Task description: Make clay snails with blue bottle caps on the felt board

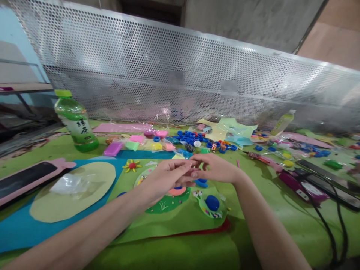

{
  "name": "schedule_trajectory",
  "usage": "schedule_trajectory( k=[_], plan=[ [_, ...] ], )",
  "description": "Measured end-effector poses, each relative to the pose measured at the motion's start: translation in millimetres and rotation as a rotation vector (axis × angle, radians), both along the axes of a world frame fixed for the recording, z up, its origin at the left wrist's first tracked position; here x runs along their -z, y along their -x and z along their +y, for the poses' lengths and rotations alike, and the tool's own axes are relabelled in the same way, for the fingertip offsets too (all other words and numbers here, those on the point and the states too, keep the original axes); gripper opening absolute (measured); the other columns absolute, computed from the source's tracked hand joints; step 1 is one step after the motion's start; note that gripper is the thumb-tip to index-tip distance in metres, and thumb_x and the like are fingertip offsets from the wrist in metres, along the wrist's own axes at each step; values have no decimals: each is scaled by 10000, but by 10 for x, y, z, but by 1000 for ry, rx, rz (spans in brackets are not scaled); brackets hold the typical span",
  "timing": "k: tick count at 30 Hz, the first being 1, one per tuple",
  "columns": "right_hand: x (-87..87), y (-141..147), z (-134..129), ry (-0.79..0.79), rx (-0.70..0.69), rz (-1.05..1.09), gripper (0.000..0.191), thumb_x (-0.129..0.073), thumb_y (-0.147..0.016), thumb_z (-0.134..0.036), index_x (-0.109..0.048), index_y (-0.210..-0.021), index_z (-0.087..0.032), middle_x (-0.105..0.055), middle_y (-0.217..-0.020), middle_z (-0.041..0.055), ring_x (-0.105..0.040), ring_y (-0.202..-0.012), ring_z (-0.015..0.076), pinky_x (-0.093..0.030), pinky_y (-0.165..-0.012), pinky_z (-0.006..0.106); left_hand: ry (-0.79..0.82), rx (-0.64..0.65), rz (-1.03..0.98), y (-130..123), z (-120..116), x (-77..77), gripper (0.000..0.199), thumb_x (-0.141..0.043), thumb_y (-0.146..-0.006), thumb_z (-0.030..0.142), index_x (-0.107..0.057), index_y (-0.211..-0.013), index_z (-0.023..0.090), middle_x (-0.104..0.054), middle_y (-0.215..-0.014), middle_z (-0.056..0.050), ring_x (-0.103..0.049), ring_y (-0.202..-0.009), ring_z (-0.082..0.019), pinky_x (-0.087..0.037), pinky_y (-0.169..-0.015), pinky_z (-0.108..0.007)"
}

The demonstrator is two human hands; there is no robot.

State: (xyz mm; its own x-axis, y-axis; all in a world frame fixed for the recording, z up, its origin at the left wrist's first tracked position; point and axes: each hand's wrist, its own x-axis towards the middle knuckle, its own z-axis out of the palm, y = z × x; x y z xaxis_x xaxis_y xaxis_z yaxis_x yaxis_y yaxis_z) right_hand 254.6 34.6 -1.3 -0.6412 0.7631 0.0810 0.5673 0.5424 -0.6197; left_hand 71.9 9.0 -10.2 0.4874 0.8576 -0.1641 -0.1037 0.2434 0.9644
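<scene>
Above a green picture sheet (197, 225), my left hand (168, 174) and my right hand (215, 167) meet at the fingertips. The fingers of both are bent together, and whatever they pinch, if anything, is too small to make out. Below them the sheet carries a darker green round patch (165, 204) with small coloured dots, partly hidden by my left hand. A green snail (206, 208) with a dark blue shell (212, 203) lies to the lower right of my hands. A yellow and red sun (132, 165) sits at the sheet's upper left.
A green tea bottle (80, 125) stands at the left, behind a phone (30, 178). A pale oval (92, 198) lies on blue paper with clear plastic. Blue caps (191, 138) and clay packets fill the back. At right are a glue gun (264, 160), purple box (303, 187) and cables.
</scene>
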Motion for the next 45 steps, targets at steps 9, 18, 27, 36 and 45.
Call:
schedule_trajectory(
  k=[9,18,27,36,45],
  plan=[
    [-41,-59,12,172,-81,125,239,-498,-840,-288,-546,-1048,-182,-585,-994,40,-548,-849,145,-444,-709,264,-51,9,58,-3,-6,29,195,-564,-796,352,-670,-918,243,-705,-922,-26,-636,-930,-172,-494,-868,-320],
    [52,9,46,266,-94,226,280,-446,-796,-165,-537,-1060,-186,-557,-1003,33,-510,-869,152,-404,-727,272,-61,18,56,-5,5,66,266,-537,-818,377,-615,-1034,243,-667,-1044,-49,-623,-957,-195,-482,-874,-362],
    [24,6,19,101,-61,232,302,-495,-837,-282,-499,-1127,-199,-554,-1044,42,-524,-916,150,-442,-756,289,167,-64,-187,-26,22,-22,173,-485,-842,105,-648,-894,130,-713,-820,-83,-668,-803,-166,-534,-773,-288],
    [44,-50,38,-178,8,163,348,-665,-719,-276,-548,-1038,-197,-617,-916,24,-571,-821,144,-454,-686,264,150,-39,-155,-6,41,25,84,-608,-767,110,-661,-832,116,-715,-807,-81,-668,-782,-152,-542,-747,-248],
    [-9,22,-42,-264,-38,136,399,-704,-691,-344,-561,-1037,-205,-616,-914,3,-555,-773,124,-443,-661,230,76,-91,-126,24,71,36,78,-655,-736,184,-681,-801,151,-713,-792,-39,-664,-724,-131,-541,-715,-235]
  ],
)
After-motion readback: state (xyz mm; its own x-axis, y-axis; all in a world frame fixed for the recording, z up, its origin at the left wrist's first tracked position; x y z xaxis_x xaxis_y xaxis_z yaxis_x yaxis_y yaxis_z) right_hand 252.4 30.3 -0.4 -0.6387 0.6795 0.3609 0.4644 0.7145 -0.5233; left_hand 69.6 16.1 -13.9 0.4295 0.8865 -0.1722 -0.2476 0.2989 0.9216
